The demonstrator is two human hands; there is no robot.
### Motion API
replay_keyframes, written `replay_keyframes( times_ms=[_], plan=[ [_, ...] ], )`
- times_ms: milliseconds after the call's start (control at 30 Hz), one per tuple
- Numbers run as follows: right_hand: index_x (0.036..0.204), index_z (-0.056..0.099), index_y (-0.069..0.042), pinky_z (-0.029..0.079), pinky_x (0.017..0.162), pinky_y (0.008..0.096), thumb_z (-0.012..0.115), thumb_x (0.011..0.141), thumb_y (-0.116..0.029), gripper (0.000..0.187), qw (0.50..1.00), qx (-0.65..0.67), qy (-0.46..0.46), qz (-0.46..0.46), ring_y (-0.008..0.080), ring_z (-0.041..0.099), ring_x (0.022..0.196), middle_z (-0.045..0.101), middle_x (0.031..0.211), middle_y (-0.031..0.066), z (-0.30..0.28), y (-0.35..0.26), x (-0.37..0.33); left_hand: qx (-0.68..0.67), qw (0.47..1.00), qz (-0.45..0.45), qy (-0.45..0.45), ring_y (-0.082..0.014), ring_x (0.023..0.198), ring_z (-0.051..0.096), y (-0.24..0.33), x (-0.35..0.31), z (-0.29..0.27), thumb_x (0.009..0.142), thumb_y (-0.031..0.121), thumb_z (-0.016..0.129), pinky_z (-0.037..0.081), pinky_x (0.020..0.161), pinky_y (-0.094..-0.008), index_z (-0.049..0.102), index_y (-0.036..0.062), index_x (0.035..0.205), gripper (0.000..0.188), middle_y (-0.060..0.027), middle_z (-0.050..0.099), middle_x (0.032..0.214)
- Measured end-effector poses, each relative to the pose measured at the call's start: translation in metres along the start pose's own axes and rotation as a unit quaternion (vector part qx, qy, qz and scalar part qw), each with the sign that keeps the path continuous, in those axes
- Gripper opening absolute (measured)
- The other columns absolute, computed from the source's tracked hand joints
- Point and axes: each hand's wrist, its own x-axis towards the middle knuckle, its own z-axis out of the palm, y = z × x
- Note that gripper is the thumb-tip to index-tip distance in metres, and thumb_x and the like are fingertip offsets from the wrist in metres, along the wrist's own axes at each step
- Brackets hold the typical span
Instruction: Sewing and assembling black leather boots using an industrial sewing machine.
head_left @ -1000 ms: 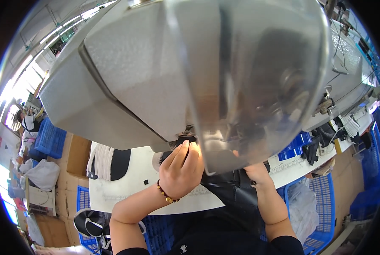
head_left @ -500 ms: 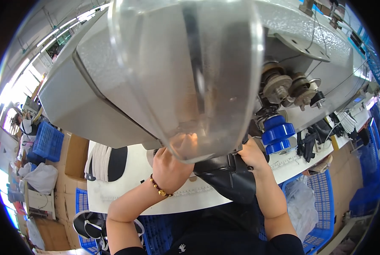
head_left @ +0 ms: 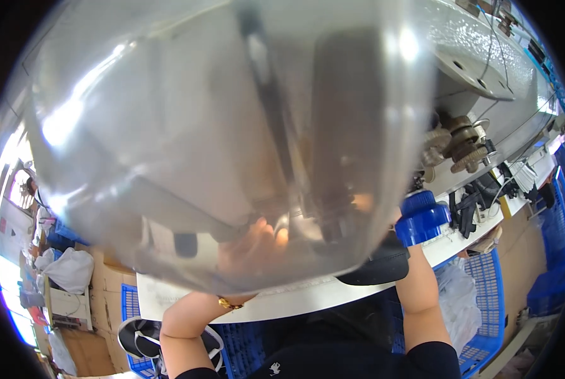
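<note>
A large clear plastic shield (head_left: 188, 158) on a grey sewing machine (head_left: 462, 41) fills the middle and blurs what lies behind it. Through it I see my left hand (head_left: 254, 246), its fingers bent and drawn together near the needle area; what they press on cannot be made out. A beaded bracelet (head_left: 230, 304) circles that wrist. My right hand (head_left: 397, 216) is mostly hidden by the shield and blue knobs (head_left: 421, 218). It is at a black leather shoe upper (head_left: 380, 262), whose rounded end hangs over the white table's (head_left: 276, 306) front edge.
Metal thread-tension discs (head_left: 466, 145) stick out right of the shield. A blue basket with clear plastic bags (head_left: 459, 303) stands at the right. Black-and-white shoe parts (head_left: 140, 338) lie in a basket at lower left. Black pieces (head_left: 466, 211) lie on the table's right side.
The view has shifted, and the shield looks bigger, now covering my left hand and much of the machine. The shoe upper appears farther right, with less of it showing.
</note>
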Motion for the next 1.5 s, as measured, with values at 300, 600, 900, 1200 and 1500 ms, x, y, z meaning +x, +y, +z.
replay_keyframes(
  times_ms=[300,600,900,1200,1500],
  plan=[
    [0.101,0.055,0.0,0.045,0.072,0.0262,0.074,0.066,-0.021,0.045,0.97,-0.164,-0.11,-0.138,0.0129,0.056,0.078,0.06,0.092,0.006,-0.006,-0.027,0.013,0.07,0.995,-0.016,0.062,-0.0176,0.076,0.059,0.01,0.013,0.01,0.057,-0.002,0.056,0.048,0.059,-0.0262,0.059,0.0038,0.078,0.022,-0.0052,0.053,0.078],
    [0.098,0.056,0.0,0.043,0.072,0.027,0.071,0.071,-0.022,0.038,0.896,-0.196,-0.184,-0.353,0.0129,0.055,0.077,0.06,0.09,0.0046,0.001,-0.011,-0.058,-0.056,0.995,-0.082,-0.012,-0.0285,0.08,0.059,0.015,0.008,0.004,0.059,-0.003,0.055,0.047,0.065,-0.0332,0.058,0.0043,0.09,0.032,-0.0093,0.053,0.089],
    [0.101,0.053,0.0,0.042,0.077,0.0251,0.05,0.088,-0.013,0.018,0.984,0.12,0.041,-0.128,0.0116,0.052,0.084,0.055,0.093,0.0025,0.07,0.014,-0.092,-0.218,0.962,-0.164,0.012,-0.023,0.064,0.059,0.002,0.005,-0.004,0.063,-0.002,0.055,0.048,0.055,-0.0332,0.059,0.0079,0.093,0.032,-0.0124,0.059,0.084],
    [0.098,0.055,0.0,0.04,0.078,0.0263,0.047,0.089,-0.014,0.019,0.968,-0.027,0.041,-0.245,0.0133,0.051,0.087,0.056,0.094,0.0047,0.079,0.035,-0.089,-0.122,0.985,-0.003,0.124,-0.0232,0.084,0.061,0.001,-0.017,0.01,0.061,0.004,0.061,0.053,0.074,-0.0335,0.064,0.0019,0.081,0.02,-0.0099,0.059,0.083],
    [0.096,0.055,0.0,0.042,0.072,0.0255,0.05,0.088,-0.013,0.016,0.96,-0.022,0.06,-0.274,0.0121,0.052,0.08,0.056,0.088,0.0038,0.081,0.026,-0.087,-0.087,0.989,0.038,0.112,-0.0231,0.085,0.061,0.0,-0.013,0.007,0.062,0.003,0.061,0.054,0.072,-0.0318,0.063,0.0,0.082,0.02,-0.0107,0.059,0.085]
  ],
)
